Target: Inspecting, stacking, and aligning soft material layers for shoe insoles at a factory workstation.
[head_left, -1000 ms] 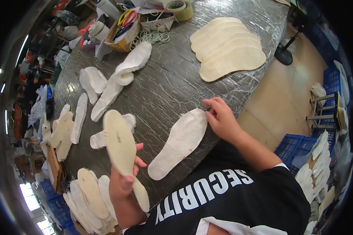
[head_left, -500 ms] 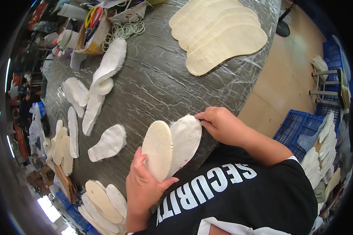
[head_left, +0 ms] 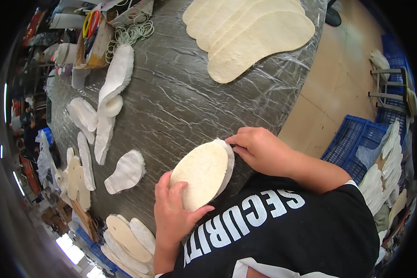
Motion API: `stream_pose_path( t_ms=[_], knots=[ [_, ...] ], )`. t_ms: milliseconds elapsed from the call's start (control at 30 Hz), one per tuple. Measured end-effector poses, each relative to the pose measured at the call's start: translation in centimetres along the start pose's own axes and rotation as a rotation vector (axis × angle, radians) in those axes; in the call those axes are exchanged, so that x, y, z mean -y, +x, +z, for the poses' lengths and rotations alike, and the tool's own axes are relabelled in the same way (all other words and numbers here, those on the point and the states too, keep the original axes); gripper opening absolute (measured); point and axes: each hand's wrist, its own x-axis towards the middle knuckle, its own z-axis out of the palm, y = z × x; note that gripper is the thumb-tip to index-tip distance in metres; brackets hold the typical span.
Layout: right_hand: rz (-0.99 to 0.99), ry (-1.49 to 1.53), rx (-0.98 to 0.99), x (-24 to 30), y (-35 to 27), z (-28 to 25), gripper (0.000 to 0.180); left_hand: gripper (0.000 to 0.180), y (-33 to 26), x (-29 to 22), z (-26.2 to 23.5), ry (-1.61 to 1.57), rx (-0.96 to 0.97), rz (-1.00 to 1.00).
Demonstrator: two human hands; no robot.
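Observation:
Close to my body, my left hand (head_left: 175,206) grips a cream insole (head_left: 201,173) by its lower left side, thumb and fingers around its edges. Behind it lies a white fuzzy insole (head_left: 229,162), of which only a strip shows along the right side. My right hand (head_left: 262,150) pinches that white piece at its upper end between thumb and fingers. Most of the white insole is hidden by the cream one. On the table to the left rests a loose white fleece insole (head_left: 126,171).
Overlapping cream insoles (head_left: 264,39) fan out at the table's far side. More white fleece pieces (head_left: 116,76) lie to the left, below a box (head_left: 95,48) with scissors and pale elastic bands (head_left: 132,34). Insole piles (head_left: 127,238) sit lower left; blue crates (head_left: 356,141) stand right of the table.
The cream insole has swung right over the white one and now covers most of it. My right hand still pinches the white piece's end. The view has shifted slightly.

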Motion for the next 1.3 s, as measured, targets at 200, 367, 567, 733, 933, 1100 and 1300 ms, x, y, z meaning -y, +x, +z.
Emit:
stream_pose_path(
  t_ms=[200, 367, 567, 733, 933, 1100, 1300],
  knots=[
    [-0.056, -0.011, -0.057, -0.5, -0.1, 0.4, 0.022, 0.072, -0.1, -0.1, 1.0, -0.045, 0.046, -0.022],
    [-0.052, -0.009, -0.062, -0.4, -0.1, 0.4, 0.021, 0.072, -0.1, -0.2, 1.4, -0.056, 0.03, -0.021],
    [-0.053, -0.027, -0.054, -0.5, -0.1, 0.4, 0.022, 0.072, -0.1, -0.5, 1.6, -0.051, 0.05, -0.033],
    [-0.052, -0.029, -0.063, -0.5, -0.1, 0.6, 0.022, 0.073, -0.1, -0.5, 1.8, -0.046, 0.05, -0.03],
    [-0.051, -0.036, -0.058, -0.6, -0.1, 0.6, 0.023, 0.079, -0.1, -0.8, 1.9, -0.069, 0.078, -0.072],
    [-0.051, -0.031, -0.04, -0.5, 0.0, 0.4, 0.023, 0.078, 0.1, -1.0, 2.1, -0.011, 0.102, -0.07],
    [-0.063, -0.051, -0.058, -0.8, -0.1, 0.6, 0.023, 0.075, 0.3, -1.4, 2.5, 0.081, 0.09, -0.019]
  ],
)
